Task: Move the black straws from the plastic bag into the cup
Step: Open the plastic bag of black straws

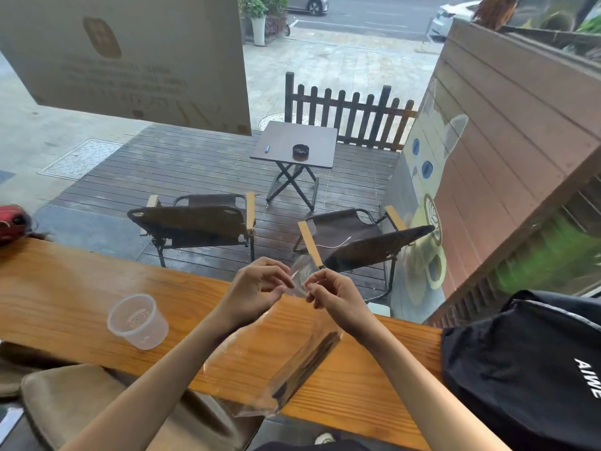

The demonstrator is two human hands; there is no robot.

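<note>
A clear plastic bag (260, 349) hangs above the wooden counter (65, 297), its lower end reaching past the counter's near edge. A bundle of black straws (309, 372) lies inside along its right side. My left hand (257, 288) and my right hand (328, 294) pinch the bag's top end between fingertips, close together, just over the counter's far edge. A clear plastic cup (138, 320) stands upright and empty on the counter, to the left of my left forearm.
A black backpack (527, 369) sits on the counter's right end. A red object (13, 222) lies at the far left. A beige cushion (97, 405) is below the near edge. Beyond the window are two folding chairs and a small table.
</note>
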